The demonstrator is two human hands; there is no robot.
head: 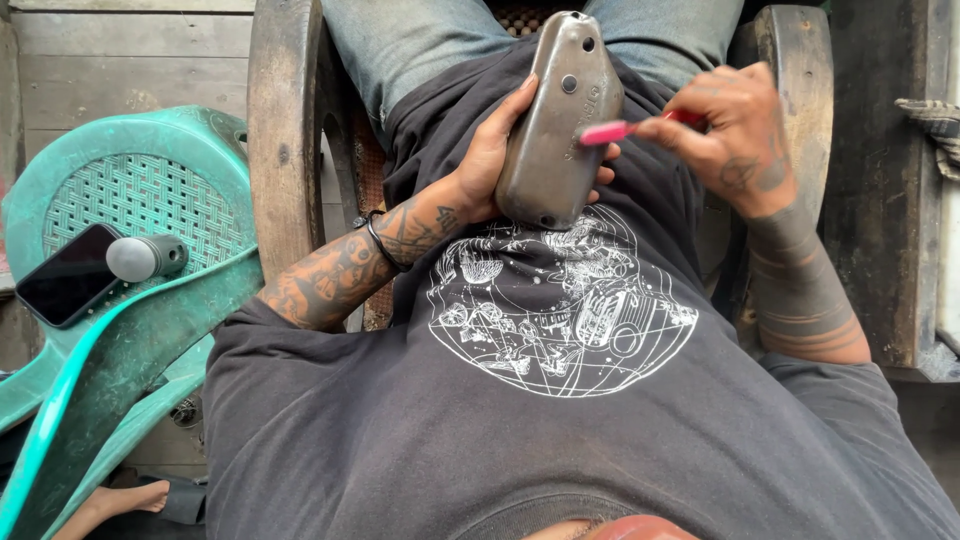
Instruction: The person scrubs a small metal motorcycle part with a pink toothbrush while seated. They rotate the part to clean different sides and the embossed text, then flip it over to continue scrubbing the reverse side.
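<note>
Grey-brown metal cover [556,120], oblong with rounded ends and small holes, stands upright on the lap against a dark printed shirt [560,400]. Left hand [490,160] wraps its left edge, fingers curled behind. Right hand [735,125] pinches a pink-handled tool [610,131], tip touching the cover's right edge. Wooden chair arms [280,150] close in both sides. Green plastic chair [120,330] at left carries a black phone [68,275] and grey cylinder [145,257], well apart.
</note>
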